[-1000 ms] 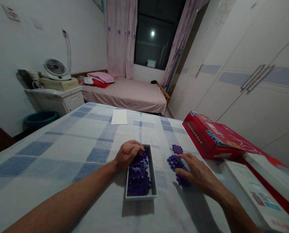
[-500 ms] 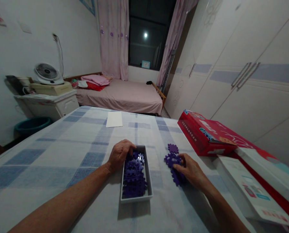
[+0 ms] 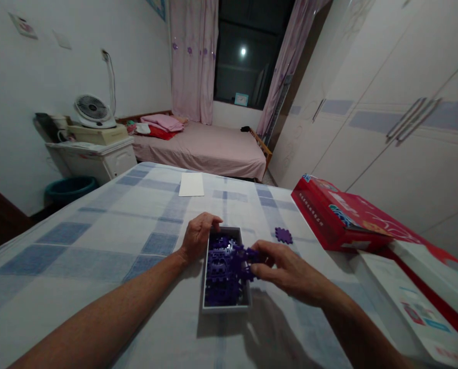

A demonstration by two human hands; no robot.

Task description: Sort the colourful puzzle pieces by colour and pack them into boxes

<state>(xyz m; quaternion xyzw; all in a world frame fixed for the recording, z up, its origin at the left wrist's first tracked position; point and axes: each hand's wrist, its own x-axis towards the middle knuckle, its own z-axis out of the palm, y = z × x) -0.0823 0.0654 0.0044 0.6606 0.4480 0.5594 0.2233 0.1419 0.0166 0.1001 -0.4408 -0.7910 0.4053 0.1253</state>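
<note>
A shallow white box stands on the checked cloth, holding many purple toothed plastic pieces. My left hand grips its far left corner, fingers bent over the rim. Above the box's right side, my right hand pinches several purple toothed pieces between thumb and fingers. Whether these touch the ones inside I cannot tell. To the right of the box, one flat purple toothed piece lies on the cloth.
Along the right lies a red box, with a white box in front of it. A white card rests toward the far edge of the blue-and-white checked cloth. Farther back are a bed and a fan.
My right hand has lifted purple pieces off the cloth and carried them left over the box. One piece stays behind on the cloth. My left hand keeps its hold; the view has shifted slightly.
</note>
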